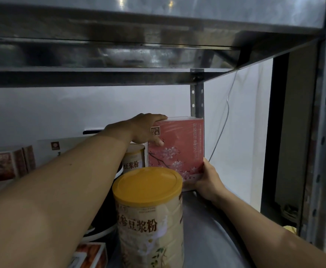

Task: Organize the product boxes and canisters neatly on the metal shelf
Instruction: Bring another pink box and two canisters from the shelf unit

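Both hands on pink box, back right of shelf.

Left hand (144,128): fingers (159,117) hooked over the top left edge of the pink box (181,144), thumb pressed on its front face, pinching that corner. Right hand (209,180): curled round the lower right corner, thumb up along the right edge. Box upright, blossom print facing out, on the metal shelf (206,219) just in front of the rear post (197,101). Yellow-lidded canister (150,215) stands nearer, overlapping the box's lower left corner. Second canister (134,157) just left of the box, under the left forearm. Brown boxes (1,165) well apart, far left.
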Demonstrator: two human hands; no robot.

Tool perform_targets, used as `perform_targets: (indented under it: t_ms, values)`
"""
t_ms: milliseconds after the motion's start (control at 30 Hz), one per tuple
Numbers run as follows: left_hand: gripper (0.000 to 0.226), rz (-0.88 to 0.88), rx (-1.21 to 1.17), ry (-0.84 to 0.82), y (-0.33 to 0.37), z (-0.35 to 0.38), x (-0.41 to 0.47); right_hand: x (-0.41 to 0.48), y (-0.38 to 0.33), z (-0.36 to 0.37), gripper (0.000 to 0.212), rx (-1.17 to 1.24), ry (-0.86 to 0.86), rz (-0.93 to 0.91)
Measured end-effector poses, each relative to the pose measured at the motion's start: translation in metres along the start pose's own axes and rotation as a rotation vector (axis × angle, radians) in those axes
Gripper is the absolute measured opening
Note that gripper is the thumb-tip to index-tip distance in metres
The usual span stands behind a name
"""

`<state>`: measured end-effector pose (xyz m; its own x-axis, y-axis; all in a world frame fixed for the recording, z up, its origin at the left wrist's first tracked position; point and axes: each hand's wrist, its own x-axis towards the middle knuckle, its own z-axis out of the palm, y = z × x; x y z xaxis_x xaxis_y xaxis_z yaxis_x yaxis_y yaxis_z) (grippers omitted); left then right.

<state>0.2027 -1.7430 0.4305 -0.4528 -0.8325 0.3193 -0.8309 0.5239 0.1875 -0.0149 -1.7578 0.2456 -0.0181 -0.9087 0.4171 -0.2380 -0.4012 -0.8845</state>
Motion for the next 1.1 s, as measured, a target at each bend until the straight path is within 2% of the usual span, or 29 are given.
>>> perform_targets:
  t_ms: [500, 700, 833, 1100]
  values:
    - [0.089, -0.053, -0.013, -0.054, 0.009, -0.008, -0.004, 0.001, 0.0, 0.001, 0.095, 0.004, 0.015, 0.005]
    - [0.083, -0.063, 0.051, -0.062, 0.016, -0.014, -0.012, -0.001, -0.003, 0.005, 0.103, -0.013, 0.014, 0.022]
    - [0.082, -0.063, 0.084, -0.025, 0.019, -0.015, -0.028, -0.004, -0.009, 0.007, 0.109, -0.035, 0.039, -0.008]
    - [0.081, -0.145, 0.046, 0.074, 0.028, -0.018, -0.068, -0.022, -0.034, 0.008, 0.097, -0.105, 0.124, 0.017]
